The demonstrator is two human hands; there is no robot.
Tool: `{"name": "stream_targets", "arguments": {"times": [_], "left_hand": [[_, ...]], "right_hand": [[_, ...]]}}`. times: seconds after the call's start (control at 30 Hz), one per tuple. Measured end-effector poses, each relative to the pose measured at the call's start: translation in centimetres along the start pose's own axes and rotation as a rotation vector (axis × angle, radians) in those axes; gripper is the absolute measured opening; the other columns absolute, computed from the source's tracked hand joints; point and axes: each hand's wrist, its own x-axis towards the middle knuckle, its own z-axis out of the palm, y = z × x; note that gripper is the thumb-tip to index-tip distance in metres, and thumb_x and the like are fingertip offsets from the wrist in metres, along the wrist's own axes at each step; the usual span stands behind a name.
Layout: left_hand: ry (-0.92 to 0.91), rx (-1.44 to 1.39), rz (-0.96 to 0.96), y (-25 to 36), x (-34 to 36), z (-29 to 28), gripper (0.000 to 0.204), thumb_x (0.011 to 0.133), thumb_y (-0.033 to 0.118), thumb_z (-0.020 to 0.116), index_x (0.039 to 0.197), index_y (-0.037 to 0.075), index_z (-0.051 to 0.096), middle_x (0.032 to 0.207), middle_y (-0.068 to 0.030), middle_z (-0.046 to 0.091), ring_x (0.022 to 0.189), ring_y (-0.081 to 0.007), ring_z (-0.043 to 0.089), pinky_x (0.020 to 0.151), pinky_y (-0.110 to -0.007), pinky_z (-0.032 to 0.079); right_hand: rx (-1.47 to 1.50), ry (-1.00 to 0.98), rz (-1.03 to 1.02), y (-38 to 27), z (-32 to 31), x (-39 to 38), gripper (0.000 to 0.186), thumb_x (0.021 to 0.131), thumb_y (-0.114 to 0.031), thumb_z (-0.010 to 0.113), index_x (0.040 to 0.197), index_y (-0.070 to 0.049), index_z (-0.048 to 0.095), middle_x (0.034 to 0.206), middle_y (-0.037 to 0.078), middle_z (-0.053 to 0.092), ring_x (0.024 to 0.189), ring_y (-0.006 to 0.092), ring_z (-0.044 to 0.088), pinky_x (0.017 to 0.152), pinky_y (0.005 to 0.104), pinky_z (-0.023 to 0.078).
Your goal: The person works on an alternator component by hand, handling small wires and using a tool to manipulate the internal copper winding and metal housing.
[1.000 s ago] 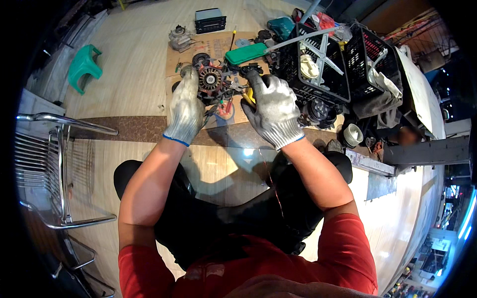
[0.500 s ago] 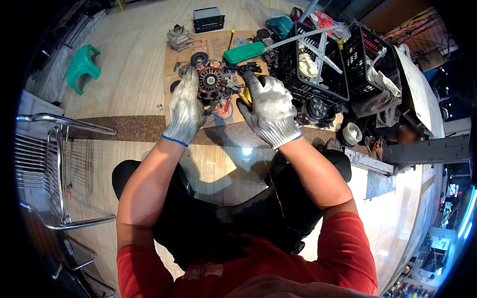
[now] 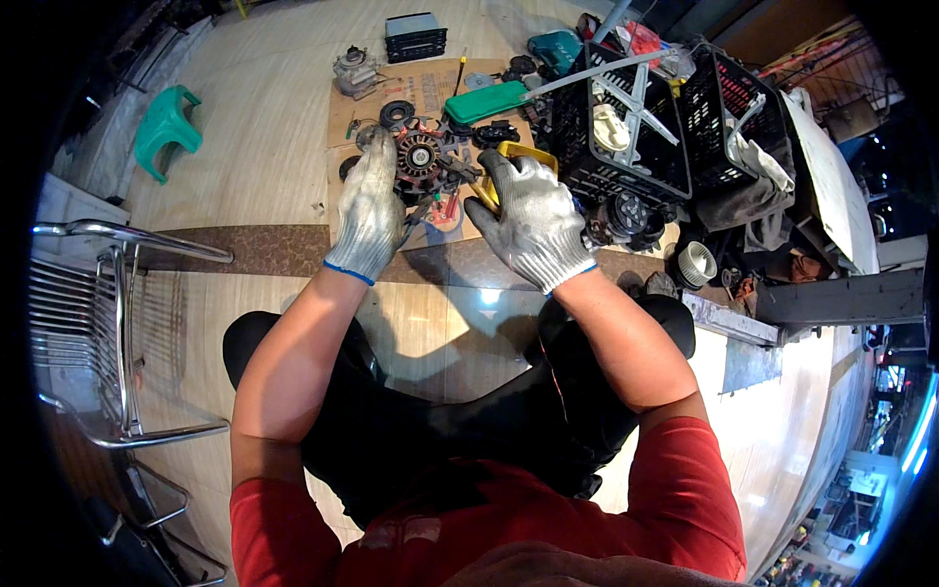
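On the floor, at the near edge of a flattened cardboard sheet (image 3: 430, 93), sits a round metal alternator (image 3: 421, 157) with a dark pulley facing up. Only one view shows it, from the head. The left hand (image 3: 370, 207), in a white knit glove, lies against the alternator's left side; its fingers (image 3: 377, 157) are together and curved over the housing, hiding that flank, and whether they truly grip I cannot tell. The right hand (image 3: 533, 220), gloved alike, is closed on a yellow-handled tool (image 3: 518, 155); only the handle's top shows above the knuckles, and its working end is hidden behind the glove. Small parts between the hands are too tangled to make out.

Cardboard lies on a pale tiled floor (image 3: 264, 108) crossed by a dark brown band. Black plastic crates (image 3: 675, 127) stand off the sheet's right edge, a green case (image 3: 487, 101) near its far right corner, and a dark boxy unit (image 3: 415, 37) beyond its far edge. A green stool (image 3: 164, 129) stands well left, a chrome chair (image 3: 108, 333) nearer left, cut by the rim.
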Motion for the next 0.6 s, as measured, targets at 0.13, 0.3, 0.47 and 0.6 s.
{"name": "stream_targets", "arguments": {"times": [0.13,0.3,0.47,0.6], "left_hand": [[0.000,0.000,-0.004,0.0,0.0,0.0,0.046,0.105,0.041,0.042,0.133,0.005,0.049,0.121,-0.0117,0.062,0.104,-0.0214,0.065,0.084,-0.040,0.056],[0.012,-0.079,-0.089,0.3,-0.3,0.5,0.046,0.104,0.042,0.044,0.131,0.005,0.051,0.119,-0.0121,0.063,0.102,-0.0219,0.065,0.084,-0.042,0.057],[0.032,-0.062,-0.078,0.4,-0.5,1.0,0.045,0.104,0.042,0.044,0.130,0.006,0.051,0.118,-0.0119,0.063,0.100,-0.0208,0.065,0.081,-0.039,0.056],[0.039,-0.015,-0.063,-0.2,-0.1,0.4,0.045,0.104,0.044,0.044,0.129,0.007,0.052,0.116,-0.0105,0.064,0.097,-0.0194,0.066,0.076,-0.037,0.056]], "right_hand": [[0.012,-0.051,0.011,0.1,0.0,0.2,0.055,0.086,-0.039,0.068,0.128,-0.005,0.057,0.108,0.024,0.062,0.095,0.0395,0.064,0.079,0.0476,0.053],[-0.008,0.004,-0.023,0.4,0.2,0.1,0.054,0.086,-0.037,0.068,0.127,-0.003,0.057,0.106,0.023,0.062,0.094,0.0386,0.064,0.078,0.0475,0.053],[-0.057,0.018,-0.021,0.2,-0.2,0.0,0.055,0.086,-0.037,0.068,0.127,-0.003,0.056,0.105,0.023,0.062,0.094,0.0384,0.064,0.077,0.0472,0.053],[-0.075,-0.023,-0.002,0.3,0.0,0.0,0.055,0.086,-0.037,0.068,0.127,-0.003,0.057,0.103,0.022,0.062,0.093,0.0374,0.064,0.076,0.0464,0.053]]}}
